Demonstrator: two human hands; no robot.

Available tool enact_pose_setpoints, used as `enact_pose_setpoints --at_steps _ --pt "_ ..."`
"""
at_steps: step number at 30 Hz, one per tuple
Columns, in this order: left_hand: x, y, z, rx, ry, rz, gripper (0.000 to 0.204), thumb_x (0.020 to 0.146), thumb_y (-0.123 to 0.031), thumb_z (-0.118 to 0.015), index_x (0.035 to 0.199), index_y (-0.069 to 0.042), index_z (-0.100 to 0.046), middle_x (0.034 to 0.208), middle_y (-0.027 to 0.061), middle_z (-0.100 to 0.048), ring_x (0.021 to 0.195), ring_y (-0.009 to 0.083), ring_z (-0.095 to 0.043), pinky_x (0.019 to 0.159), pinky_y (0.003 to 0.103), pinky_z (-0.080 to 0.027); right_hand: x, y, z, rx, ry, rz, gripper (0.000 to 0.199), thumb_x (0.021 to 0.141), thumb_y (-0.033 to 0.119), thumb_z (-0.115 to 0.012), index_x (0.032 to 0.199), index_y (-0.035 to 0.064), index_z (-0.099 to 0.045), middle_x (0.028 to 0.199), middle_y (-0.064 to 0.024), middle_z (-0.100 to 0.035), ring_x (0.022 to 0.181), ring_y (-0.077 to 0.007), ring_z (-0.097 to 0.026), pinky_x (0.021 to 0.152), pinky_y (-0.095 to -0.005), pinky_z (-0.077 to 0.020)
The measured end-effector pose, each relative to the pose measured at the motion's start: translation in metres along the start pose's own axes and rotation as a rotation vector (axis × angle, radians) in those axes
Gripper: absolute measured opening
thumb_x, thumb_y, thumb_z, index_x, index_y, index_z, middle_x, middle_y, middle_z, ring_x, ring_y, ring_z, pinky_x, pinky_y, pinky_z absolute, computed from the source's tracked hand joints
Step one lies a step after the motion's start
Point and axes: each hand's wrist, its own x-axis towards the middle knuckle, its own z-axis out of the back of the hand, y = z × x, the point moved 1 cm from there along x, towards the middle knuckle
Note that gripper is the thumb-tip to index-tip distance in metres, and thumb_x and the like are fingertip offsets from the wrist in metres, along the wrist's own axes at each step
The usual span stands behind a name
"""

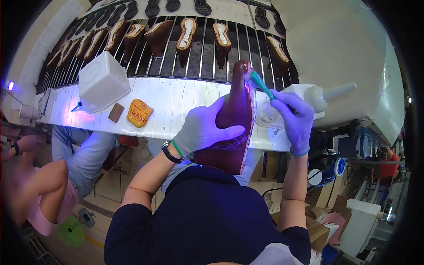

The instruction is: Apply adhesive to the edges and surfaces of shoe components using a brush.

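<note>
A brown leather boot upper [232, 108] is held up over the white bench, toe pointing away from me. My left hand [205, 130], in a pale glove, is closed around its shaft, with the thumb laid across the leather. In my gloved right hand [295, 115] I pinch a brush with a teal handle [263, 85]. Its tip touches the underside edge of the boot near the toe. The boot's bottom faces right and shows only as a thin pale strip. Beside my right hand stands a white plastic container [270, 115], partly hidden.
Several brown boots [186, 37] lie soles-up on a roller rack [170, 57], with black soles [203, 7] behind. On the bench [172, 95] are a white square tub [102, 79], a brown block [116, 112] and a yellow wad [140, 113]. A white spouted bottle [316, 98] is at right. Another person [53, 190] sits at left.
</note>
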Motion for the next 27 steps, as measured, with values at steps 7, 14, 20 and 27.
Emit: enact_pose_setpoints --at_steps 7,14,20,27 --pt "-0.001 0.005 -0.001 0.049 0.019 -0.031 0.076 0.072 -0.054 -0.073 0.126 -0.005 -0.052 0.087 0.0141 -0.069 0.077 0.0296 -0.069 0.074 0.038 -0.053 0.022 -0.01 0.004 0.154 -0.002 -0.039 0.021 0.081 0.002 -0.07 0.101 -0.0009 -0.071 0.084 -0.0026 -0.065 0.076 -0.0055 -0.056 0.068 -0.0194 -0.0439" --pt "0.006 0.014 0.003 -0.19 0.064 -0.009 0.065 0.076 -0.043 -0.075 0.125 -0.005 -0.055 0.093 0.0127 -0.07 0.084 0.0236 -0.069 0.079 0.034 -0.052 0.034 -0.011 0.021 0.044 0.295 0.06 0.023 0.077 0.001 -0.07 0.101 0.0 -0.072 0.084 -0.0042 -0.066 0.074 -0.0078 -0.058 0.066 -0.0206 -0.0436" --pt "0.008 0.022 0.002 -0.493 0.084 0.056 0.057 0.079 -0.031 -0.074 0.123 -0.001 -0.056 0.103 0.0089 -0.068 0.091 0.0146 -0.065 0.084 0.03 -0.051 0.038 0.0 0.027 -0.03 0.448 0.096 0.023 0.074 0.001 -0.071 0.097 0.0013 -0.073 0.082 -0.0062 -0.066 0.073 -0.0106 -0.059 0.064 -0.0236 -0.0443" --pt "0.006 0.024 0.004 -0.573 0.075 0.13 0.05 0.082 -0.031 -0.072 0.118 0.001 -0.058 0.099 0.0078 -0.067 0.086 0.0134 -0.063 0.083 0.028 -0.05 0.039 0.002 0.027 -0.153 0.554 0.206 0.024 0.072 0.005 -0.074 0.095 0.0015 -0.073 0.08 -0.0086 -0.066 0.072 -0.015 -0.061 0.064 -0.0266 -0.0457"
